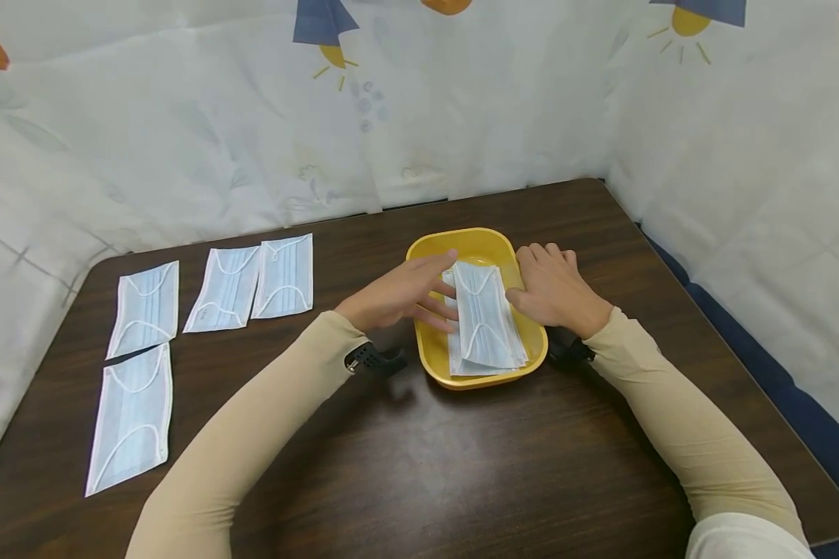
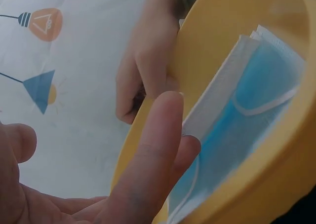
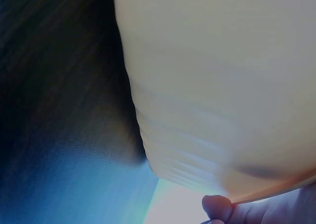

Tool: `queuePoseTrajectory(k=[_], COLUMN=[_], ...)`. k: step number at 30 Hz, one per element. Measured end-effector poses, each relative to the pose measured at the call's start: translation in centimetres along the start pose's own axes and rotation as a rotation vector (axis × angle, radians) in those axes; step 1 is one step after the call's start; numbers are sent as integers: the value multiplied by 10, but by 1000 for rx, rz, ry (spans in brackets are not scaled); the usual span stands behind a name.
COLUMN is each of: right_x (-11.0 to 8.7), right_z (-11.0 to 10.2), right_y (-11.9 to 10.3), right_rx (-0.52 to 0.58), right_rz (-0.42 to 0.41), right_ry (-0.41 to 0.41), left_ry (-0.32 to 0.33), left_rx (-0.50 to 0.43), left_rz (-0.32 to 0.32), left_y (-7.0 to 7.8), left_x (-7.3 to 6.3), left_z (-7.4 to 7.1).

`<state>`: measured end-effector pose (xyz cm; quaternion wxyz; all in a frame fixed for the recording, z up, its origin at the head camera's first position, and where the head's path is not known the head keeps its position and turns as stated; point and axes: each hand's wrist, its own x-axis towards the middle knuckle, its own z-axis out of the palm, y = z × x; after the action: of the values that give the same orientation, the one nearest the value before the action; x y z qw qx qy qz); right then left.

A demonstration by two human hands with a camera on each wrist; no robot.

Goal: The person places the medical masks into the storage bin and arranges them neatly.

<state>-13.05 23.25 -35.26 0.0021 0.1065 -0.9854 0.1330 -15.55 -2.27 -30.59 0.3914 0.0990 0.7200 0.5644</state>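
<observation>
A yellow plastic basket [image 1: 477, 381] stands on the table with a small pile of light-blue face masks [image 1: 485, 314] lying in it. My right hand [image 1: 558, 287] grips the basket's right rim; in the left wrist view its fingers bend over that edge. Over the left side of the basket, my left hand [image 1: 407, 293] is spread, its fingertips beside the masks and its thumb apart. In the left wrist view a finger [image 2: 158, 140] overlaps the pile, and whether it touches is unclear. The right wrist view shows mostly the basket's outer wall [image 3: 212, 76].
Two masks lie end to end at the table's left, a far one [image 1: 147, 303] and a near one [image 1: 131, 419]. Two more, a left one [image 1: 225, 287] and a right one [image 1: 284, 276], lie side by side near the back edge. A printed white curtain [image 1: 461, 132] hangs behind.
</observation>
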Motion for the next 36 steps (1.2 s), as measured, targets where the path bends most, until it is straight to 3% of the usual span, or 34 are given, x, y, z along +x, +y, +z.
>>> queuePoseTrajectory(k=[16, 24, 36], right_x=[-1, 0, 1], right_z=[0, 1, 0], right_y=[0, 0, -2], right_rx=[-2, -8, -5], right_rz=[-1, 0, 16], right_ry=[7, 1, -26], left_ry=[26, 89, 187], left_rx=[-25, -30, -28], left_rz=[73, 115, 157], left_y=[-8, -11, -33], left_x=[-25, -40, -69], left_z=[-28, -44, -84])
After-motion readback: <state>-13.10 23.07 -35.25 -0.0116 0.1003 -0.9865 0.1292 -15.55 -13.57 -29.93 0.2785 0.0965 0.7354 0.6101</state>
